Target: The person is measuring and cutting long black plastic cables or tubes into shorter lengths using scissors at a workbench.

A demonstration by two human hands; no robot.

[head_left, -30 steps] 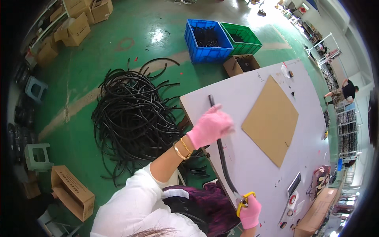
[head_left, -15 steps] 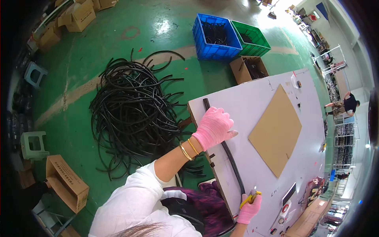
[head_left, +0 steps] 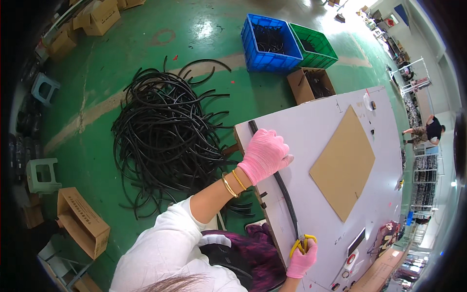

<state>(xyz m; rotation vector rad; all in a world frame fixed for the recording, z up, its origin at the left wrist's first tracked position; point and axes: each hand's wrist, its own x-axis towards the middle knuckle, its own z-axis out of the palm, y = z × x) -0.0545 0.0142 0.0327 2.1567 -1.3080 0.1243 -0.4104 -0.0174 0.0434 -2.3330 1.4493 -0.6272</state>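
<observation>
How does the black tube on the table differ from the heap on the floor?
The black tube is one single length, while the heap holds many. The tube is gently bowed; the heap is a tangle of curves. The left hand covers part of the tube; no hand touches the heap. Both are black.

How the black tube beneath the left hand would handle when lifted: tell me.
The black tube would probably spring rather than flop, given its smooth, gentle bow on the table. It likely bends readily, since similar lengths in the floor pile curve widely. Its slimness suggests it may be light.
</observation>
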